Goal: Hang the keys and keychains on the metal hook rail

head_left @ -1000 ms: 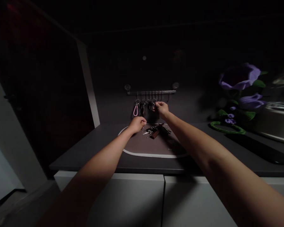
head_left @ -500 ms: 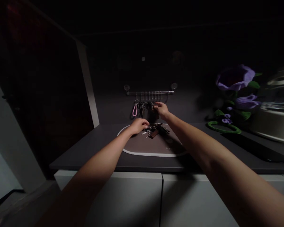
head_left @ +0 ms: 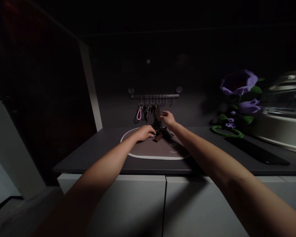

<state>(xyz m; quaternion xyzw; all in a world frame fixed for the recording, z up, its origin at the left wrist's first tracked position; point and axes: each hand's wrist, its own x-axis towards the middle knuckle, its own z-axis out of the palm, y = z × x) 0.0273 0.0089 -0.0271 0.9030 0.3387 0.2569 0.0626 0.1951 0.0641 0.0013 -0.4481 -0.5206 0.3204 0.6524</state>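
Observation:
My left hand (head_left: pixel 146 132) rests at the left side of a pile of keys (head_left: pixel 167 132), its fingers closed on some keys there; the fingertips partly hide them. A brown key fob (head_left: pixel 158 138) lies in the same pile. Higher up, my right hand (head_left: pixel 167 119) is just right of a brown tag (head_left: pixel 158 113) hanging among the keys on the rack. Its fingers are apart and I see nothing in them. Several bunches of hanging keys (head_left: pixel 148 110) and a pink loop strap (head_left: pixel 139 114) hang from the clear hook rail (head_left: pixel 155 96).
The pile lies on a brown oval mat (head_left: pixel 143 149) with a white rim, on a dark counter (head_left: pixel 88 154). To the right stand purple knitted flowers (head_left: pixel 240 82), a flat black object (head_left: pixel 258 151) and a large pale domed appliance (head_left: pixel 283 121).
My right hand has come down slightly from the hooks, and the brown tag now hangs free beside it. My left hand has shifted slightly right at the pile. The view has moved a little.

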